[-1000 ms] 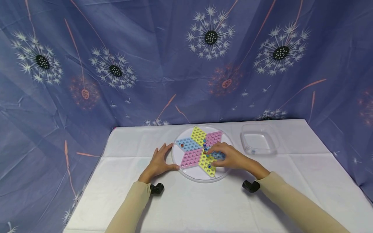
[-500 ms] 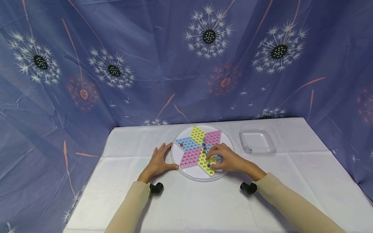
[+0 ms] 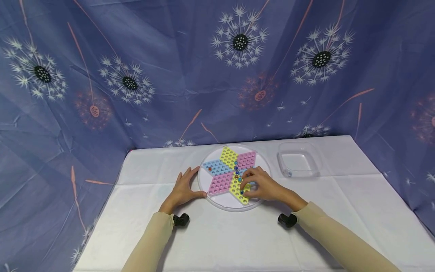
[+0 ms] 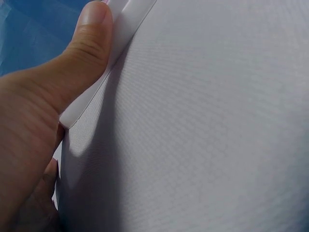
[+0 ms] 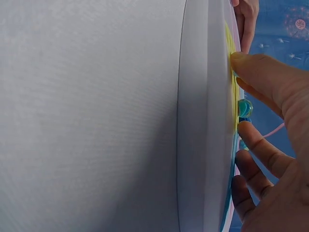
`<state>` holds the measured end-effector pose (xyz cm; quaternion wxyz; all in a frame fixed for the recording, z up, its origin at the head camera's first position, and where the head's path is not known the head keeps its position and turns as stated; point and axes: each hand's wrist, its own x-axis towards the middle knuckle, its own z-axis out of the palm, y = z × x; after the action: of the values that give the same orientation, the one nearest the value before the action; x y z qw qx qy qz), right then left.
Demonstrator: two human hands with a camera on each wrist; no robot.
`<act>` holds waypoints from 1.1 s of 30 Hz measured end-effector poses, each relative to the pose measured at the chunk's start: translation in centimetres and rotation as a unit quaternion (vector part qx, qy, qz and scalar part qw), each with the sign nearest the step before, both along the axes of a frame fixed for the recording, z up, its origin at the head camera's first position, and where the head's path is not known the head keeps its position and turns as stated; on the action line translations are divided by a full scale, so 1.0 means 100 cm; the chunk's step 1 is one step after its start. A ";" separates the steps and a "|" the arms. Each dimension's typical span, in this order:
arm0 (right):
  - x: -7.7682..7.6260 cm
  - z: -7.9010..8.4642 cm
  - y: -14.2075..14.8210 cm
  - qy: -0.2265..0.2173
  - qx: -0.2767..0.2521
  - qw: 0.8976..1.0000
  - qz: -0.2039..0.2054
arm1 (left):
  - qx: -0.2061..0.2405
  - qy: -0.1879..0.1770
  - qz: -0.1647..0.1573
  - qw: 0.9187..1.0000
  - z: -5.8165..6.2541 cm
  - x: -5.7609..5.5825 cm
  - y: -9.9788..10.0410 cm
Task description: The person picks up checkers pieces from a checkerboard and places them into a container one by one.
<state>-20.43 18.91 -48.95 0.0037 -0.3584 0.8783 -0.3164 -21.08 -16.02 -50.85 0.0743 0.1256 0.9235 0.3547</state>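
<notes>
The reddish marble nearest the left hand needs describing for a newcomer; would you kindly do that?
On the white tablecloth, find the round board with a six-pointed star. Go to its blue point beside the left hand. The reddish marble sits alone there, while the other visible marbles lie nearer the right hand.

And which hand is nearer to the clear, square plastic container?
Right. The right hand is over the right part of the round white plastic board, left of the clear container; the left hand touches the board's left rim, farther away.

White-clothed table: round game board, clear container.
</notes>
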 end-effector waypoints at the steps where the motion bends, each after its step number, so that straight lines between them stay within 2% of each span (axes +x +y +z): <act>1: 0.000 0.000 0.000 0.000 -0.001 1.000 0.001 | 0.001 0.001 0.000 1.000 0.000 0.000 0.000; 23: 0.000 0.000 0.001 0.007 0.014 1.000 0.005 | -0.002 0.004 -0.003 1.000 -0.006 -0.002 -0.001; 33: -0.001 0.004 0.000 0.000 0.016 1.000 0.007 | 0.000 0.006 -0.001 1.000 -0.003 -0.001 -0.001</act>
<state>-20.53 18.96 -48.52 0.0115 -0.3641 0.8809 -0.3021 -21.22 -16.10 -51.19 0.0694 0.1284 0.9240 0.3535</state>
